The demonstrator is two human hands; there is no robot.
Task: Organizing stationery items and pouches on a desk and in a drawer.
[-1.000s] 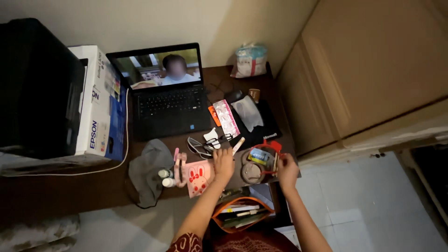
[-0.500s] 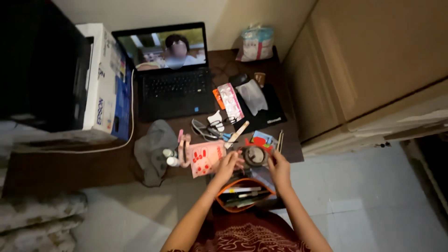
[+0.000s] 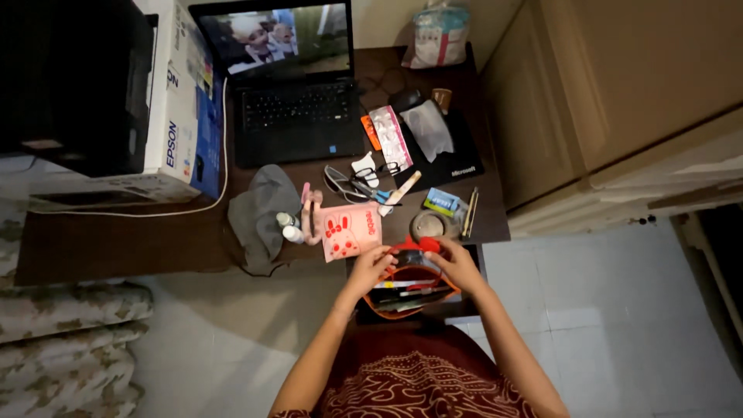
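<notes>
My left hand (image 3: 373, 264) and my right hand (image 3: 457, 263) hold a small red-and-dark object (image 3: 416, 249) from both sides. They hold it just off the table's near edge, above an open orange-rimmed pouch (image 3: 409, 297) with pens and flat items inside. The pouch rests on my lap. Beside my left hand lies a pink pouch with a rabbit print (image 3: 349, 231). A round brown disc (image 3: 428, 225), a small blue packet (image 3: 442, 202) and a thin stick (image 3: 470, 213) lie on the table beyond my right hand.
On the dark wooden table (image 3: 116, 248) are an open laptop (image 3: 298, 108), a white printer box (image 3: 182, 116), a grey cloth (image 3: 263, 213), two small bottles (image 3: 288, 226), scissors and glasses (image 3: 364, 183) and a black mouse pad (image 3: 453, 155). A beige cabinet (image 3: 619, 101) stands at the right.
Both hands have drawn back from the table top to over the orange pouch, bringing the red object along. The brown disc and blue packet stay on the table. The view has tilted down.
</notes>
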